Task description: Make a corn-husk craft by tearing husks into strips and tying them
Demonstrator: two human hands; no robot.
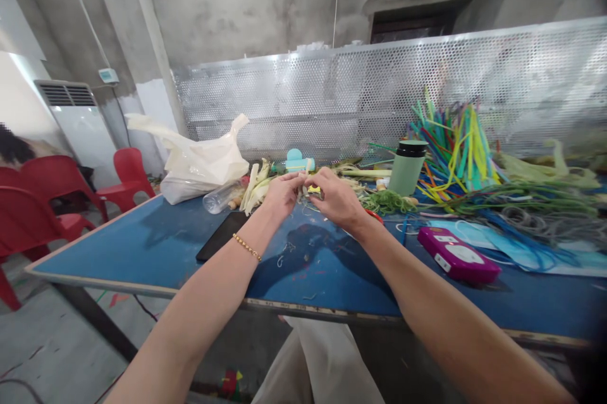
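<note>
Above the middle of the blue table [156, 246], my left hand [283, 194] and my right hand [336, 200] meet with their fingertips close together. Both are closed in a pinch around something small and pale, which the fingers mostly hide; I cannot make out its kind. Just behind them stands a light blue object with a rounded top [294, 161]. Pale husk-like strips [256, 189] lie beside my left hand. Near my right hand are a heap of green strands [386, 202] and a red-handled item [374, 215], partly covered by the wrist.
A white plastic bag [203, 160] and a clear bottle [220, 198] sit left, near a black flat panel [222, 236]. To the right are a green tumbler [408, 169], colourful pipe cleaners [465, 151], a purple device [455, 255] and blue sheets [521, 252]. Red chairs [128, 179] stand left.
</note>
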